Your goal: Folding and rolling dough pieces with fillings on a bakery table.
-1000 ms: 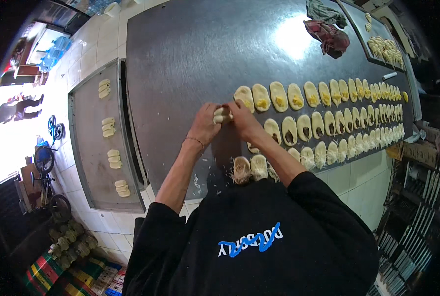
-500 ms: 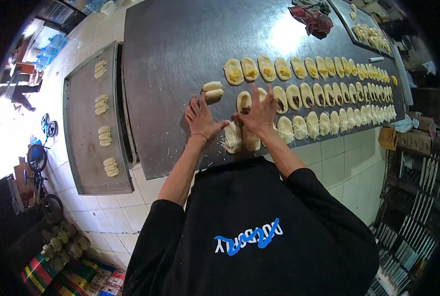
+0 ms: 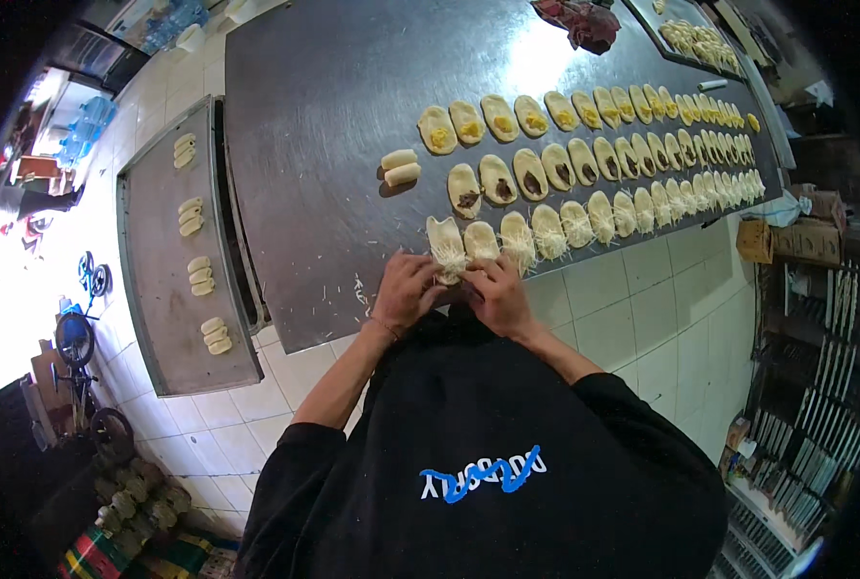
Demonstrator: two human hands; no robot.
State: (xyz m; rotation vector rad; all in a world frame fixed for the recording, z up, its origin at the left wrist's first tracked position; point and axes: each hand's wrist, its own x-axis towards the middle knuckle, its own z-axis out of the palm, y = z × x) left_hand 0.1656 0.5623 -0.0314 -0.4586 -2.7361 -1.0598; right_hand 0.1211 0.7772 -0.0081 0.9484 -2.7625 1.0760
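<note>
The leftmost oval of dough [image 3: 445,236] in the nearest row has pale shreds, like grated cheese, on its near half. My left hand [image 3: 408,289] has its fingers closed on the near left corner of that dough. My right hand [image 3: 499,297] pinches the near right side of the same piece, its fingers touching beside the neighbouring dough oval [image 3: 481,237]. The fingers partly hide the near end. Beyond lie a row of ovals with dark brown filling [image 3: 464,193] and a row with yellow filling [image 3: 437,133]. Two finished dough rolls [image 3: 400,168] sit together to the left.
A metal tray [image 3: 164,318] at the left holds several groups of dough rolls. The steel table [image 3: 304,116] has loose shreds near its front edge. At the far right are a red cloth [image 3: 584,24], a dark tray [image 3: 671,48] of dough pieces and a white cylinder [image 3: 712,85].
Both hands have come down from over the brown-filled row to the near end of the leftmost shredded-topped dough. Their spread fingers have closed on it. The view has shifted slightly.
</note>
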